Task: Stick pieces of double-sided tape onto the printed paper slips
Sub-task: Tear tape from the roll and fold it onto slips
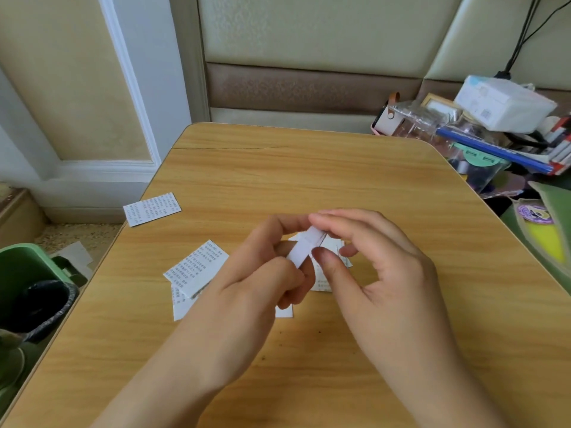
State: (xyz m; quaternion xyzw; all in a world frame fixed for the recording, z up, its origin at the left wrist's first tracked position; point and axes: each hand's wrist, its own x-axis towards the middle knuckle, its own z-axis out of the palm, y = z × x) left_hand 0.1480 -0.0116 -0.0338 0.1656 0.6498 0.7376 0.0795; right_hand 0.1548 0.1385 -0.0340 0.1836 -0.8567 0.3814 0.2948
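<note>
Over the middle of the wooden table (309,168), both hands meet on a short white strip of double-sided tape (304,247). My left hand (262,273) pinches its lower end, and my right hand (367,254) grips its upper end between thumb and forefinger. Under the hands lies a small pile of printed paper slips (194,270), partly hidden; another slip (327,284) shows below my right thumb. One more printed slip (152,209) lies alone at the table's left edge, overhanging it a little.
A green waste bin (34,291) with a black liner stands on the floor at the left. Beyond the table's right edge is a cluttered heap: a tissue pack (503,103), clear boxes (414,122), books and a green bag (547,230). A padded wall lies behind.
</note>
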